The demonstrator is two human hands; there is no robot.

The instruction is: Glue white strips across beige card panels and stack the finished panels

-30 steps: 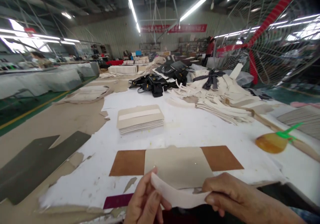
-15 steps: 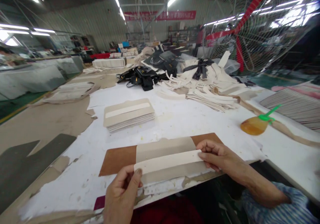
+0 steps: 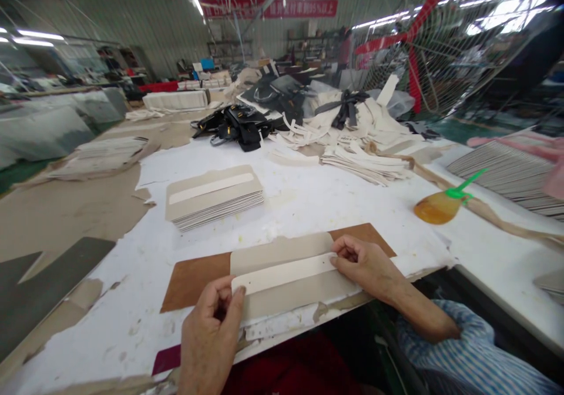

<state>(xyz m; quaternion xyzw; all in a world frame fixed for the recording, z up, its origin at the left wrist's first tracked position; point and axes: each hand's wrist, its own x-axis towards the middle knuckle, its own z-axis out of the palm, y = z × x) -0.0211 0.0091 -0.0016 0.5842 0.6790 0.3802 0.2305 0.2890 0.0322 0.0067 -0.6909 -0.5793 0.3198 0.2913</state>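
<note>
A cream strip [image 3: 284, 271] lies lengthwise over a beige panel [image 3: 282, 245], which rests across a brown board [image 3: 198, 277] at the table's front edge. My left hand [image 3: 211, 324] pinches the strip's left end between thumb and forefinger. At the opposite end, my right hand [image 3: 363, 265] has its thumb and curled fingers closed on the strip's corner. Small dark marks show near both ends of the strip. Just beyond sits a stack of beige panels [image 3: 215, 198], the top one bearing a similar strip.
A bottle of amber liquid [image 3: 438, 208] with a green spout lies to the right. Black strap pieces [image 3: 238, 126] and cream strips [image 3: 363, 163] are heaped farther back. A large fan [image 3: 409, 39] stands at the back right, and a dark grey sheet [image 3: 53, 283] lies on the left.
The strip has come down onto the panel, still between both hands. My right hand has moved slightly left and up with its end. The whole view has shifted a little.
</note>
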